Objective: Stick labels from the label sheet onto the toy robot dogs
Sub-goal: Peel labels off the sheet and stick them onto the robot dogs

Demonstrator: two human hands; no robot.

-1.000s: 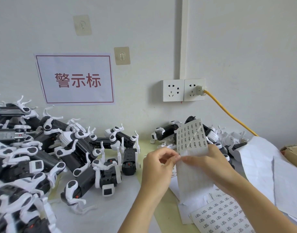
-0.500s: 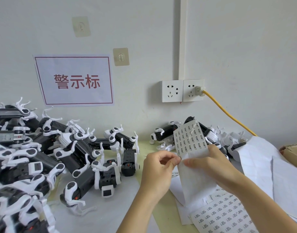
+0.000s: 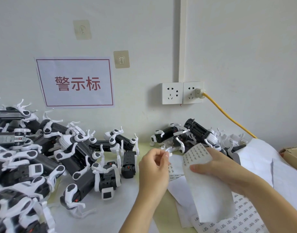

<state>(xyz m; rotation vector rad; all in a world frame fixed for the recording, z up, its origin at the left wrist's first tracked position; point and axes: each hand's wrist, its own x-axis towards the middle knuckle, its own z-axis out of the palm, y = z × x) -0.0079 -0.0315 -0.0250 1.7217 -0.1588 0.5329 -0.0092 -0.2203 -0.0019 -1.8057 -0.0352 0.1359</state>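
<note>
The left hand (image 3: 154, 167) pinches a small white peeled label (image 3: 170, 154) at its fingertips. The right hand (image 3: 218, 167) grips the curled white label sheet (image 3: 197, 156) at centre right, bent over its fingers. The nearest black-and-white plastic toy robot dog (image 3: 128, 163) lies just left of the left hand's grip, long axis running up the frame (belly side hard to tell). Bare yellow-green desk (image 3: 144, 146) between them leaves room.

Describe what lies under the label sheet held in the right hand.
Under the label sheet lie loose label sheets on the table. What the held sheet covers is hidden.
</note>
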